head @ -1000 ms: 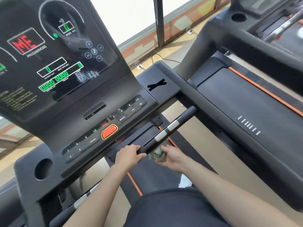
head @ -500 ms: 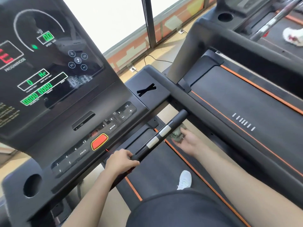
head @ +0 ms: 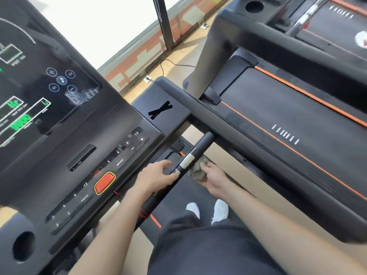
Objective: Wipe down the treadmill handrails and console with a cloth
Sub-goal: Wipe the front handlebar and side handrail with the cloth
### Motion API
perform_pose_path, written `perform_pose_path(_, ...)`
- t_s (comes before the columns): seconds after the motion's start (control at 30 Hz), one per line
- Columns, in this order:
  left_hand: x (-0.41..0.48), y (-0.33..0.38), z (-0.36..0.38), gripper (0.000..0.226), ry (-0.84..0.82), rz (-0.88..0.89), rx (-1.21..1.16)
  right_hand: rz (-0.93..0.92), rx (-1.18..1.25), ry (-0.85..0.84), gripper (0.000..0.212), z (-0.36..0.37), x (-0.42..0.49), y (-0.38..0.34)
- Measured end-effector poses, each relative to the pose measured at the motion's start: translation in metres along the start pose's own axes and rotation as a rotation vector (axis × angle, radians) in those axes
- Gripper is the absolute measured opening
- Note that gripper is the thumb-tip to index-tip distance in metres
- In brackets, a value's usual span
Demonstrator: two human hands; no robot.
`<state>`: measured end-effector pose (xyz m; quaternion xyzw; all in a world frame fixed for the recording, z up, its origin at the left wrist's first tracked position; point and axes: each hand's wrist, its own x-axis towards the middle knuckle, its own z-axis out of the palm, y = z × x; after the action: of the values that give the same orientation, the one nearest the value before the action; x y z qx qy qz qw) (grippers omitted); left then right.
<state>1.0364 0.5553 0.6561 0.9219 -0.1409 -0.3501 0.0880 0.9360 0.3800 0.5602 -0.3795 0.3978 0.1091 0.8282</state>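
A black inner handrail bar (head: 202,144) with silver sensor bands runs diagonally below the console (head: 83,155). My right hand (head: 213,177) grips a crumpled grey-green cloth (head: 198,169) and presses it against the bar's right side, just beside the silver bands. On the bar's left side, my left hand (head: 156,176) lies over it with fingers spread and relaxed. The console shows a lit display (head: 23,108), number buttons and a red stop button (head: 104,182). The thick right side handrail (head: 238,132) slopes down to the right.
A cup holder (head: 22,247) sits at the console's lower left. A second treadmill (head: 297,108) stands close on the right. My white shoes (head: 219,210) are on the belt below. A window frame post (head: 164,22) and a floor cable (head: 172,63) lie ahead.
My right hand slid the cloth back down the bar from near its far end to the silver bands. My left hand loosened its grip and moved up the bar, fingers now spread.
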Motion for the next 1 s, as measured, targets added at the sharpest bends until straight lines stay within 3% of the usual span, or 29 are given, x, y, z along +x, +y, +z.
perform_pose_path(0.13, 0.020, 0.032, -0.002, 0.053, 0.022, 0.190, -0.159, 0.017, -0.113, -0.085, 0.028, -0.007, -0.013, 0.004)
perform_pose_path(0.27, 0.038, 0.047, 0.007, 0.050, 0.016, 0.300, -0.179, -0.081, -0.098, 0.025, 0.029, -0.015, -0.032, -0.026)
perform_pose_path(0.37, 0.046, 0.045, 0.014, 0.040, 0.101, 0.307, -0.160, -0.355, -0.169, 0.210, 0.020, -0.014, -0.055, -0.065)
perform_pose_path(0.53, 0.054, 0.038, 0.022, 0.029, 0.164, 0.312, -0.198, -0.848, -0.662, 0.634, 0.019, -0.016, -0.069, -0.113)
perform_pose_path(0.6, 0.057, 0.036, 0.026, 0.029, 0.164, 0.305, -0.232, -1.045, -0.852, 0.725, 0.017, -0.021, -0.060, -0.116)
perform_pose_path(0.67, 0.058, 0.034, 0.027, 0.031, 0.157, 0.307, -0.263, -1.111, -1.084, 0.722, 0.021, -0.026, -0.044, -0.112)
perform_pose_path(0.77, 0.058, 0.030, 0.026, 0.034, 0.154, 0.321, -0.271, -1.023, -1.353, 0.670, 0.030, -0.029, -0.024, -0.094)
perform_pose_path(1.0, 0.059, 0.026, 0.025, 0.037, 0.159, 0.375, -0.290, -1.160, -1.479, 0.630, 0.020, -0.036, -0.030, -0.061)
